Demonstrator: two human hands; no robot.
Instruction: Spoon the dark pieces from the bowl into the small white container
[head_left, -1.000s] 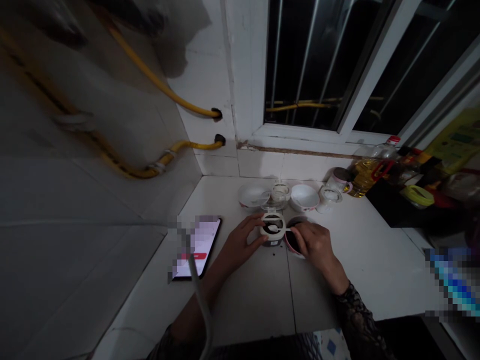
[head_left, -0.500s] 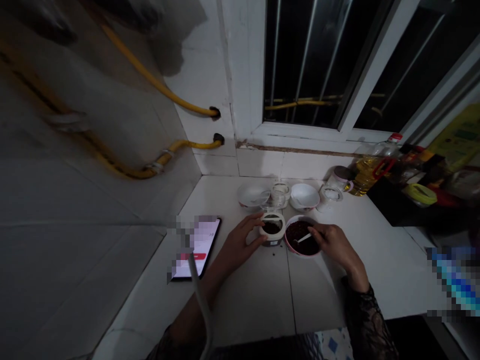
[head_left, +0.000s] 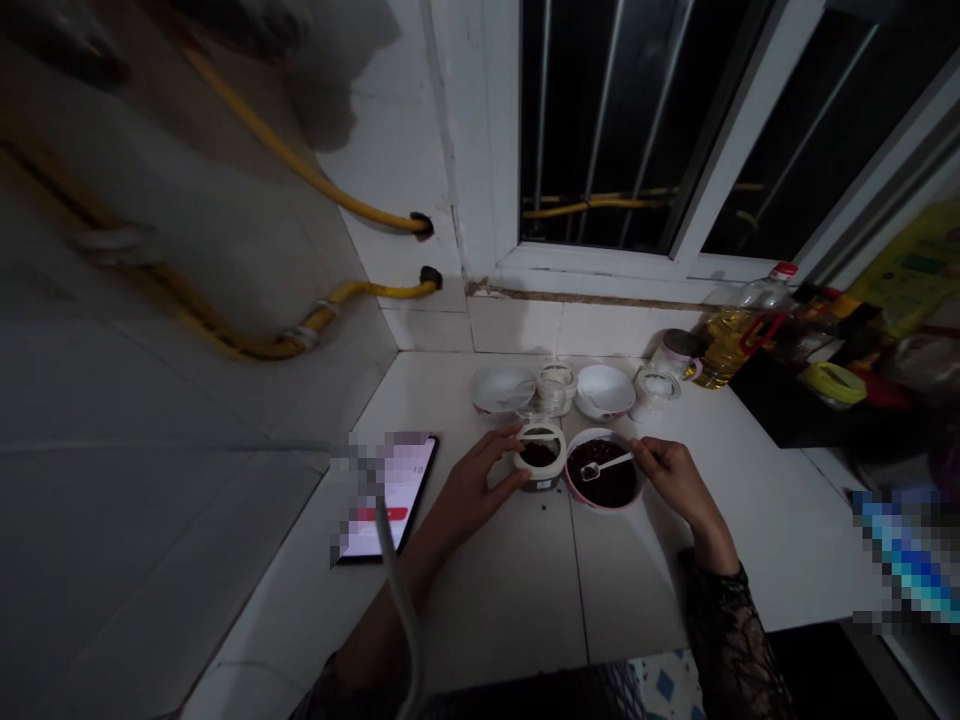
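My right hand [head_left: 670, 478] pinches the handle end of a small white measuring spoon [head_left: 606, 464]. The spoon's square scoop is over a bowl [head_left: 571, 485] with a pink rim, which holds dark reddish-brown granules. Left of that bowl stands a small seasoning jar [head_left: 540, 480] with a white rim, its clear flip lid [head_left: 549, 400] raised at the back and dark contents inside. My left hand [head_left: 480, 485] grips this jar from the left, with fingers at the rim's far side and thumb at the near side. Whether the scoop holds anything is hard to see.
Behind are two white bowls [head_left: 501, 388] [head_left: 604, 390], with a lidded jar [head_left: 556, 382] between them. An open jar with white contents [head_left: 656, 392], an oil bottle [head_left: 724, 350] and a dark rack [head_left: 780, 405] stand right. A lit phone [head_left: 401, 490] lies left; a grey cable [head_left: 397, 570] hangs in front.
My right hand has drawn slightly up and right, lifting the spoon so its scoop now shows above the granules. My left hand stays at the jar. The view has shifted slightly.
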